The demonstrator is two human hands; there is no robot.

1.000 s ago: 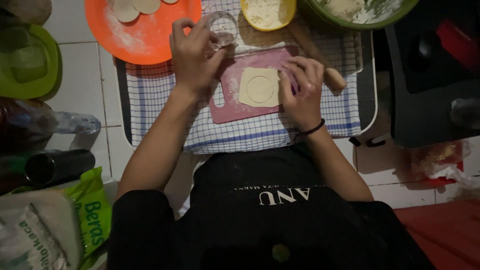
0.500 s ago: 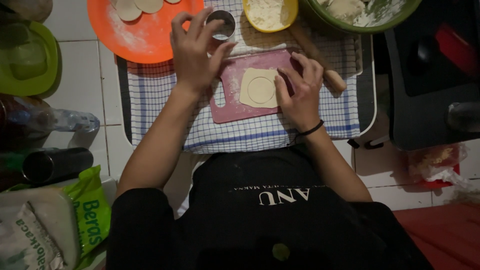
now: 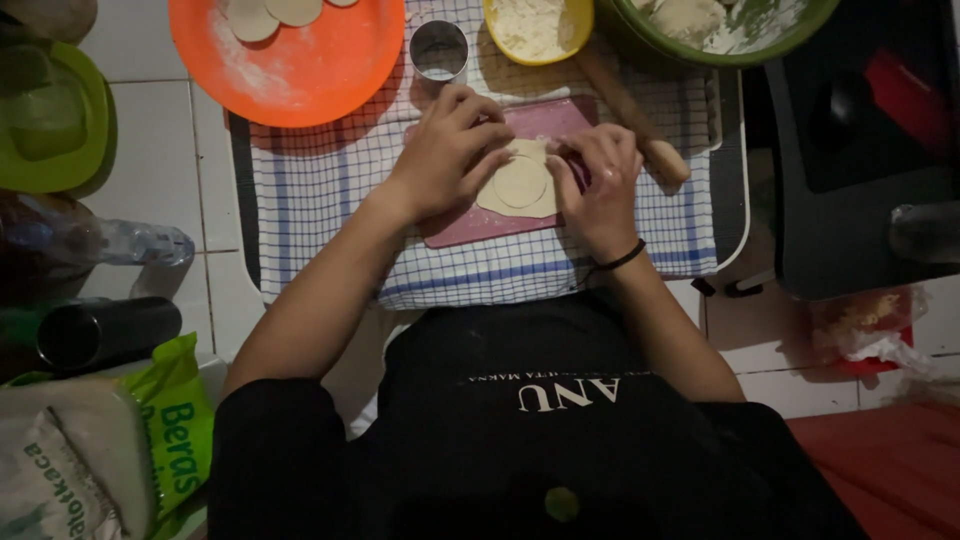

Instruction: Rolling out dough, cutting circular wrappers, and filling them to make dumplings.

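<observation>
Dough sheet (image 3: 520,182) lies between left hand (image 3: 445,150) and right hand (image 3: 598,180) — both touching.

The left hand (image 3: 445,155) has set the metal ring cutter (image 3: 438,50) down and moved onto the dough (image 3: 520,180), opposite the right hand (image 3: 598,185).

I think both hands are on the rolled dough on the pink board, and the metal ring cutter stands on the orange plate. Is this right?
Not quite. In the head view the metal ring cutter stands on the checked cloth, beside the orange plate, not on it. The left hand and right hand are indeed on the rolled dough on the pink board.
</observation>
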